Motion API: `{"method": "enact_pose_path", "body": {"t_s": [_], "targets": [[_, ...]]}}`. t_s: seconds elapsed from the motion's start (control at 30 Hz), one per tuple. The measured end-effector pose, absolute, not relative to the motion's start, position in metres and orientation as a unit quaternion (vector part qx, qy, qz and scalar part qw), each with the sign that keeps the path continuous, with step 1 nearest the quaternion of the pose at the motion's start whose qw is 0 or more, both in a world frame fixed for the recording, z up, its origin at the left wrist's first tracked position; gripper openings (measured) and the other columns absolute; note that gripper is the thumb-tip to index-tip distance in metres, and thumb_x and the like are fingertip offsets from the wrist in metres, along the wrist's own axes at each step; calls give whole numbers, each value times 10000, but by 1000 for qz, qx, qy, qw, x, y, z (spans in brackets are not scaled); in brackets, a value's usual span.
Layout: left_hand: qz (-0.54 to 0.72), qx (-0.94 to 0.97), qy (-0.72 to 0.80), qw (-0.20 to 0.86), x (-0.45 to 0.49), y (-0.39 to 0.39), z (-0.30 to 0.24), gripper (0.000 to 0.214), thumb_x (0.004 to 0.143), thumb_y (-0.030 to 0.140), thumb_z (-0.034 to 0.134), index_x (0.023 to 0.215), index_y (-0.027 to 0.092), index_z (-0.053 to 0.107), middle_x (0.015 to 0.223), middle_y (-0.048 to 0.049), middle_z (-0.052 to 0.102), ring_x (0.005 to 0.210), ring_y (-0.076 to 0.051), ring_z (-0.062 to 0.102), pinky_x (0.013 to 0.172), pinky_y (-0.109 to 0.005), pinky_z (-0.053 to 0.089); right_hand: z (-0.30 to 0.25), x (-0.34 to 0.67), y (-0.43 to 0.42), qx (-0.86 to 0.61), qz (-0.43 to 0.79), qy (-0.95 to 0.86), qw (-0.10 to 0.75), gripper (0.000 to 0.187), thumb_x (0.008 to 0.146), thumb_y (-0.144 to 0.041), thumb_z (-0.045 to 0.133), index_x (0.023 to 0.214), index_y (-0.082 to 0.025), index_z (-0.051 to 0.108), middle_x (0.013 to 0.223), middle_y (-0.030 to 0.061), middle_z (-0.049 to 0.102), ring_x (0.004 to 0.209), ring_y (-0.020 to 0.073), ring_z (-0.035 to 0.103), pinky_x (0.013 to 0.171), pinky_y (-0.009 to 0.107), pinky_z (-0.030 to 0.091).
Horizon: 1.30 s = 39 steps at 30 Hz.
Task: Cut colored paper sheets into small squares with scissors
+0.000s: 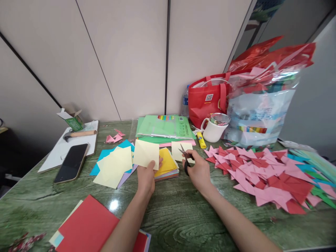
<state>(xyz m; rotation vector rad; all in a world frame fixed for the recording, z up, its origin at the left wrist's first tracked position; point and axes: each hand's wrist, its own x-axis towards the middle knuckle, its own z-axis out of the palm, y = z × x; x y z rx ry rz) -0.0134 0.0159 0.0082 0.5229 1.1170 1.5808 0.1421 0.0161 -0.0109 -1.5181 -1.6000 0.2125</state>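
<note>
**Hands with paper and scissors at a green table**

A glossy green wood-grain table stands against beige wall panels. Near its middle, the left hand pinches a flat pale yellow paper square. Just beside it, the right hand grips small black-handled scissors. Folded pink and red paper triangles are heaped toward the right edge.

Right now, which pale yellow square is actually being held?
The pale yellow square pinched by the left hand, above the coloured stack. The others lie flat on the table. Right hand holds scissors.
</note>
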Motion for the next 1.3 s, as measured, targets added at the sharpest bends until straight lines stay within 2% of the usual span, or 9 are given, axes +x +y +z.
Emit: {"method": "enact_pose_path", "body": {"t_s": [0.23, 0.47, 0.57, 0.73, 0.8, 0.93, 1.03, 1.17, 1.3], "targets": [[648, 242, 460, 557, -14, 15, 2, 425, 633, 41, 561, 1044, 141, 516, 953, -118, 637, 879, -236, 614, 757, -412, 497, -28, 150, 28, -631, -33, -709, 313, 270, 609, -82, 510, 858, -186, 530, 747, 50, 600, 736, 220, 547, 733, 332, 372], [616, 240, 450, 600, -10, 11, 7, 433, 596, 25, 584, 1008, 155, 544, 1021, -116, 619, 885, -249, 611, 743, -402, 503, -35, 152, 31, -671, -52, -688, 274, 283, 620, -66, 532, 860, -215, 562, 682, 24, 635, 622, 193, 565, 545, 252, 319], [604, 239, 443, 618, -9, 10, 8, 451, 592, 38, 598, 1022, 159, 532, 1039, -115, 611, 874, -248, 614, 736, -412, 506, -35, 151, 30, -676, -49, -662, 321, 226, 656, -99, 535, 847, -213, 575, 676, 19, 648, 613, 192, 577, 513, 245, 312], [578, 290, 417, 639, -7, 6, 7, 469, 578, 101, 660, 1027, 171, 543, 1099, -115, 585, 914, -252, 592, 733, -412, 503, -24, 143, 23, -597, -8, -594, 539, 133, 723, -195, 533, 853, -178, 556, 745, 41, 646, 684, 183, 590, 641, 278, 422], [554, 322, 402, 654, -5, 3, 8, 430, 576, 142, 677, 993, 155, 571, 1061, -124, 604, 901, -254, 593, 726, -403, 500, -20, 138, 18, -546, 32, -595, 588, 125, 742, -188, 522, 865, -185, 543, 772, 43, 641, 718, 180, 591, 689, 300, 447], [530, 383, 356, 667, -2, -4, 11, 363, 564, 152, 696, 919, 138, 620, 990, -111, 638, 897, -222, 589, 790, -343, 461, -16, 128, 6, -439, 52, -679, 586, 185, 708, -105, 522, 850, -218, 559, 794, 33, 655, 824, 201, 593, 822, 372, 432], [535, 379, 354, 667, 0, -6, 12, 374, 564, 144, 699, 931, 162, 626, 1020, -87, 628, 918, -192, 577, 798, -291, 451, -17, 123, 1, -397, 81, -714, 571, 247, 697, -55, 500, 864, -227, 560, 795, 24, 662, 833, 198, 600, 847, 391, 431], [550, 310, 380, 676, 2, -5, 10, 377, 637, 230, 655, 1004, 166, 594, 985, -99, 635, 799, -191, 606, 649, -303, 500, -19, 119, 0, -394, 115, -714, 567, 239, 702, -95, 528, 893, -235, 561, 822, 32, 660, 862, 214, 601, 848, 409, 437], [641, 213, 396, 622, 0, 2, 15, 425, 652, 127, 616, 1066, 192, 546, 976, -76, 641, 816, -201, 616, 671, -336, 516, -20, 116, 0, -390, 126, -686, 601, 229, 721, -106, 531, 907, -239, 540, 856, 35, 653, 869, 209, 604, 876, 424, 421]]}}
